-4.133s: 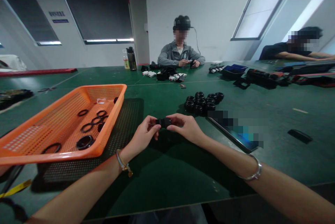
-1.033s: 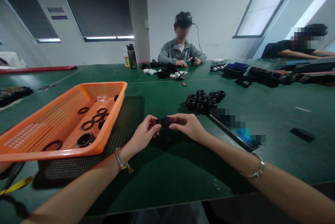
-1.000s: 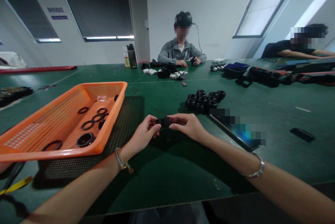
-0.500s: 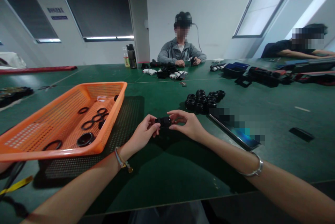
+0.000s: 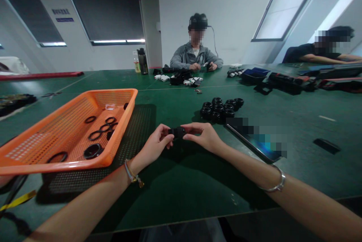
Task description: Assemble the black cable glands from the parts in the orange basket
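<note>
A small black cylindrical part is held just above the green table between both hands. My left hand pinches its left end with fingertips closed. My right hand grips the right end, fingers curled over it. An orange mesh basket to the left holds black rings and a black cap. A cluster of similar black parts sits beyond my right hand.
A phone lies at the right of my hands, and a dark flat piece farther right. Across the table a person handles small parts; another person leans at the far right. Bottles and tool cases stand at the back.
My hands stay together on the black part; the right fingers shifted slightly around it and settled lower again. Nothing else on the table moved.
</note>
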Tool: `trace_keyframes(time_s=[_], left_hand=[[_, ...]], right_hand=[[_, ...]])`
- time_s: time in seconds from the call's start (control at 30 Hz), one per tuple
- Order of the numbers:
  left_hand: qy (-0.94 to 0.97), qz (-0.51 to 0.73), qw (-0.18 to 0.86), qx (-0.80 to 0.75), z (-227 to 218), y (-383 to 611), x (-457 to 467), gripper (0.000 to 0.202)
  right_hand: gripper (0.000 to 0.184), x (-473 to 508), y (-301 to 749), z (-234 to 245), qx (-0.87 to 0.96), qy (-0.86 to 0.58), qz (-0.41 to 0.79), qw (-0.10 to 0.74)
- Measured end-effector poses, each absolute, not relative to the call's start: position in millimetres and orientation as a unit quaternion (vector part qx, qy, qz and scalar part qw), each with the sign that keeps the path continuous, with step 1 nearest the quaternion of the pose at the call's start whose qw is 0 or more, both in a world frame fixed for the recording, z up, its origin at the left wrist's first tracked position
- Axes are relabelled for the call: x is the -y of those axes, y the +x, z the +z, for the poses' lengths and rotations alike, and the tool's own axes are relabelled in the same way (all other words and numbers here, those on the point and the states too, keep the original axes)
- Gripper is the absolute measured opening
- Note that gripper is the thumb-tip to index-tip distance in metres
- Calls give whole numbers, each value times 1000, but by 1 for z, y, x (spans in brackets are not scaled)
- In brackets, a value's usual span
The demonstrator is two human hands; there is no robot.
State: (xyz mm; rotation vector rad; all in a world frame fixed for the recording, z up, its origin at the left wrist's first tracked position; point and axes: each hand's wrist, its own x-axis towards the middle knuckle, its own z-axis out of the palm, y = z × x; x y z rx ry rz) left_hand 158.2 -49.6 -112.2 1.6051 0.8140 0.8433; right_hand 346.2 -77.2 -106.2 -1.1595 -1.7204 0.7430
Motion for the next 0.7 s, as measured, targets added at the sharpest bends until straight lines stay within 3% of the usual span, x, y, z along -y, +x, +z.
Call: trace_keyframes(time_s=[0.3, 0.5, 0.7], left_hand=[[681, 355, 537, -349, -114, 158, 48, 11], [677, 351, 544, -349, -117, 158, 46, 12], [673, 349, 550, -350, -115, 159, 46, 14]], right_hand=[[44, 77, 348, -107, 708, -448, 330, 434], [31, 77, 347, -107, 711, -451, 307, 443], [43, 78, 344, -107, 690, -459, 307, 468]])
